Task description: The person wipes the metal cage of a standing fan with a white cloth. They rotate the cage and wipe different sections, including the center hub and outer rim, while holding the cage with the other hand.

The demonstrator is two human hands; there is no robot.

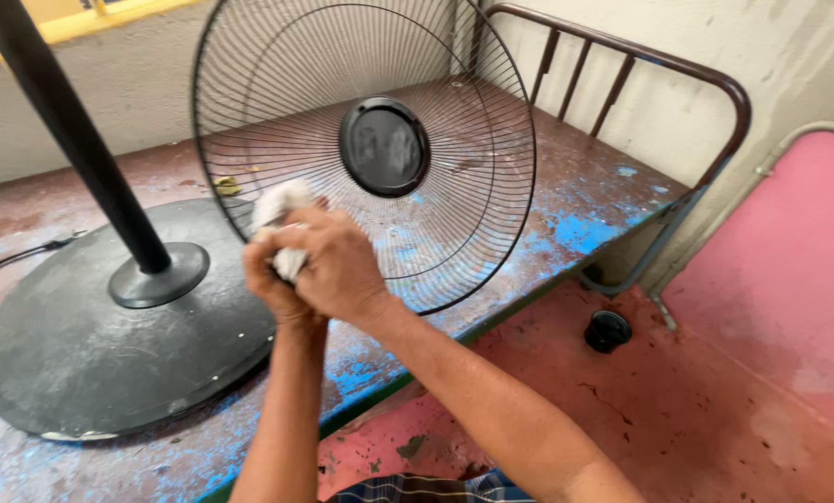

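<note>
1. The step in hand looked like wiping the wire fan guard (pixel 370 149): both hands met at its lower left rim, where a white cloth (pixel 280 207) was bunched between them against the wires.

2. The right hand (pixel 338 265) lay on top, its grip closed around the cloth, fingers curled over the wad. The left hand (pixel 275 284) sat beneath and partly hidden; it seemed to be closed on the same cloth from below, though whether it also pinched the guard's rim could not be told.

3. The guard stood nearly upright on the table (pixel 575 205), a worn surface with blue paint flaking off, tilted a little away from the person. Its round black centre cap (pixel 384 146) faced the camera.

4. Just left of the hands sat the round black fan base (pixel 81 354), dusty grey, with the black pole (pixel 72 130) rising from its collar. The guard's lower edge stood near the base's rim.

5. A black cord (pixel 16 256) trailed off the table's far left. A small black knob (pixel 608 331) lay on the reddish floor (pixel 696 410), well apart from the hands. A dark metal rail (pixel 659 70) ran along the table's far end.

6. As a judgement, the next move called for sliding the cloth along the wires while the guard was kept steady, since it rested only on its edge and could roll or tip.
</note>
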